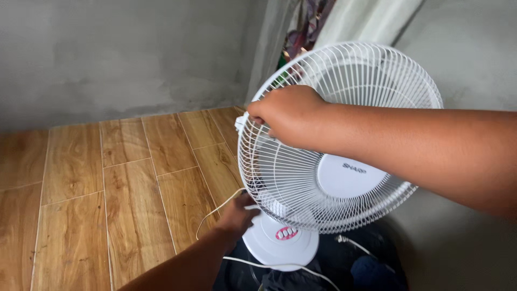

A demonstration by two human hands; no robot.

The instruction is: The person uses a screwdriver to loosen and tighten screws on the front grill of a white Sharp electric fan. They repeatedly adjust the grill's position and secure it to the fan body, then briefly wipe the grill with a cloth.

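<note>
Up top, right hand (285, 113) gripping fan guard (344, 178) rim, left hand (237, 215) by base (274, 245)

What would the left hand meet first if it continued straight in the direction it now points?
The left hand points toward the lower edge of the white fan grille and seems almost on it, so the grille probably comes first, though depth is unclear.

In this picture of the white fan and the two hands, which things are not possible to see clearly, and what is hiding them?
Head view:
- Right hand fingertips: curled over the fan guard rim, so the grip is unclear.
- Left hand fingers: tucked behind the guard's lower edge, near the round base.
- Fan blades: only partly seen through the guard wires.
- White cord: its end runs out of the bottom edge.
- Dark things beside the base: cut off, too dim to identify.
</note>
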